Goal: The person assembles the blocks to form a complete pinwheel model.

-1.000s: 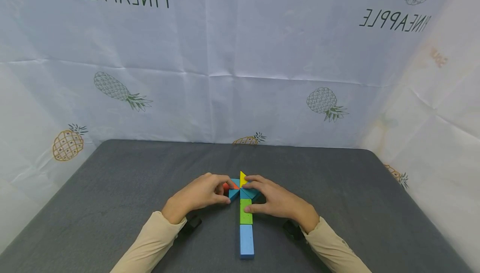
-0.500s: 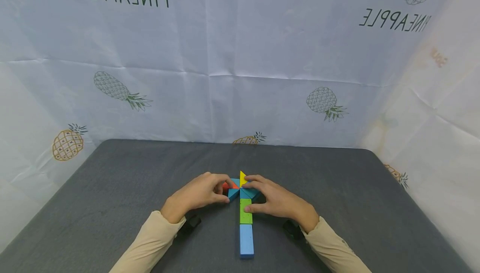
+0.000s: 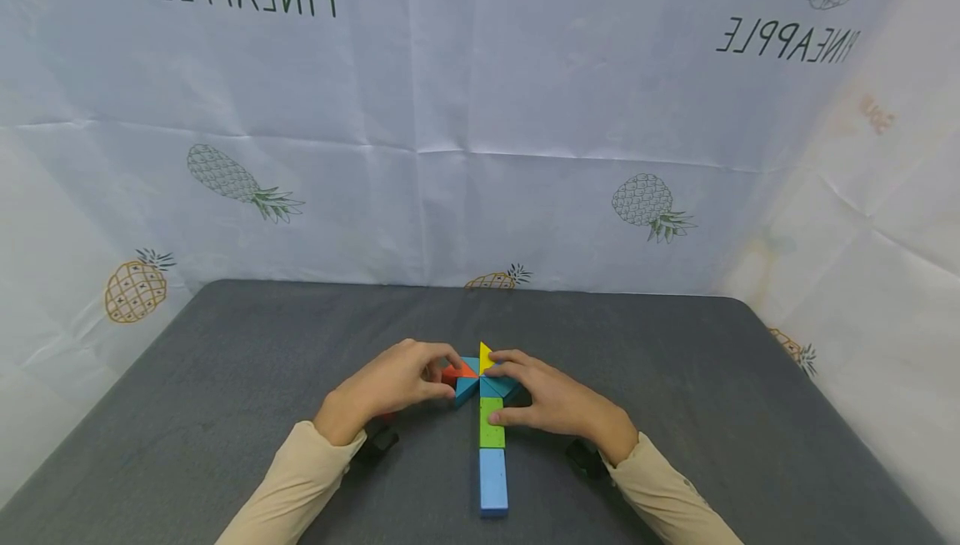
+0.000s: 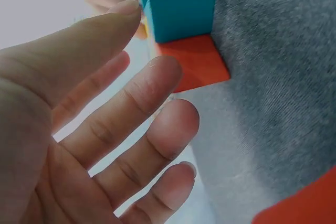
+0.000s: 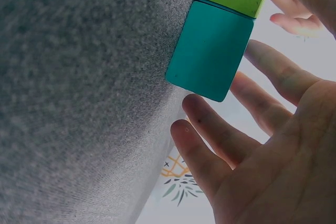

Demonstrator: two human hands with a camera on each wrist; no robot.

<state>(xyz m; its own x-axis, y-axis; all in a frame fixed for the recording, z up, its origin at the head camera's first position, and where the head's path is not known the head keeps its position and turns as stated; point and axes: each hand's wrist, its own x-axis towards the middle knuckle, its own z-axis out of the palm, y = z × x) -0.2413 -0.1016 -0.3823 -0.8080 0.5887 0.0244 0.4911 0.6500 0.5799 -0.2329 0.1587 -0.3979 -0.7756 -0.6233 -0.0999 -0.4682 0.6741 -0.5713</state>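
On the dark cloth, coloured wooden blocks form a pinwheel shape: a yellow triangular block (image 3: 485, 353), an orange-red triangular block (image 3: 465, 371) and several teal triangular blocks (image 3: 467, 388). Below the pinwheel a green block (image 3: 492, 435) and a light blue block (image 3: 493, 480) line up as a stem. My left hand (image 3: 393, 378) is at the pinwheel's left side, its relaxed fingers spread and its thumb close to a teal block (image 4: 182, 15) in the left wrist view. My right hand (image 3: 551, 395) rests fingertips over the pinwheel's right part, thumb on the green block.
Another red block (image 4: 304, 203) lies under my left wrist, mostly hidden in the head view. A pale curtain (image 3: 450, 95) printed with pineapples hangs behind the table's far edge. A grey cloth (image 3: 637, 337) covers the table.
My left hand has drawn slightly left from the pinwheel, baring more of the orange-red block. A bit of red now shows by the left wrist. The right hand has stayed still.
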